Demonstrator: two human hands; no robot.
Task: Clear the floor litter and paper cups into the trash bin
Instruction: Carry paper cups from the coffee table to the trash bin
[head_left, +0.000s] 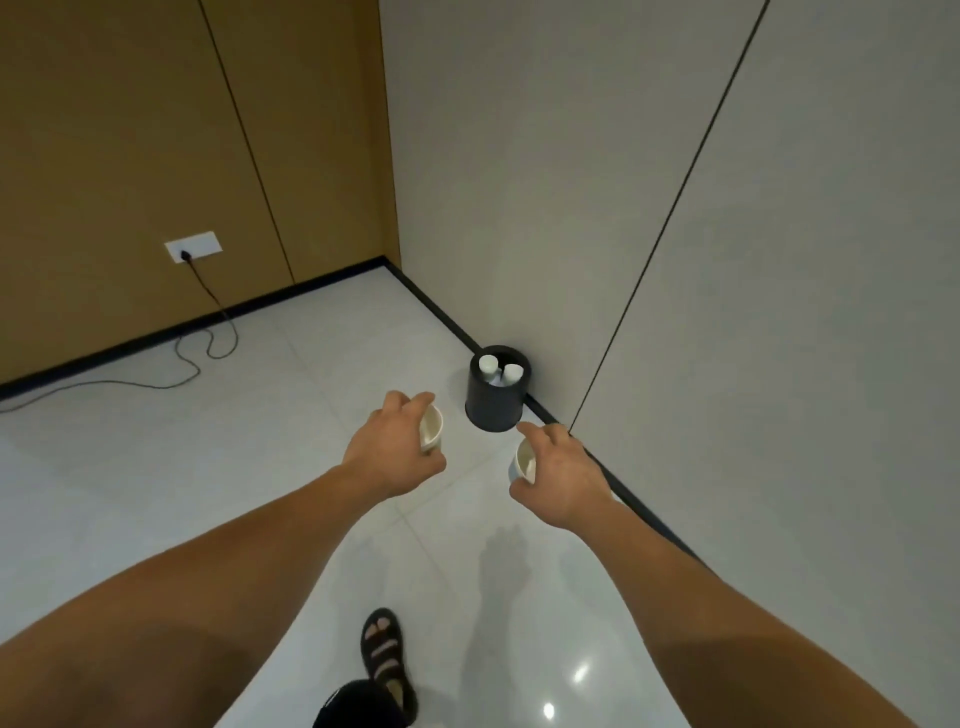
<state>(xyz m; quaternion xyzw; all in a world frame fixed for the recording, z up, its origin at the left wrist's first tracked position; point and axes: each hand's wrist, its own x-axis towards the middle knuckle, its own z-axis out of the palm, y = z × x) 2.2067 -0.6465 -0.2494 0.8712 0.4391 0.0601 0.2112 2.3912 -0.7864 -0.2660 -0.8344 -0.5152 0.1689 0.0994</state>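
Our left hand (387, 447) is curled round a white paper cup (432, 427), fingers over its upper side and thumb under it. The cup is tipped so that we see its pale, bare inside. Our right hand (563, 470) grips a second cup (523, 460) the same way, forefinger stretched forward above the rim and thumb below. This one is also white, plain and tipped on its side, its mouth turned toward the left hand. Both cups are held above the floor (311, 441), apart from each other, on the near side of the trash bin (496, 410). The first is near the bin and to its left, the second near it and slightly to its right.

The bin is a small, dark, round tub standing upright on the floor, its far side just beside the black skirting (441, 317) of the grey wall (571, 208). Its mouth is open, and two more white cups (488, 364) sit inside it; we cannot tell which end of them is up.

Left of the bin the glossy pale tiles run wide to a brown panelled wall (130, 156), where a black cable (192, 364) trails from a socket (193, 248). Well on the near side of the bin, one sandalled foot (387, 660) stands on the tiles.
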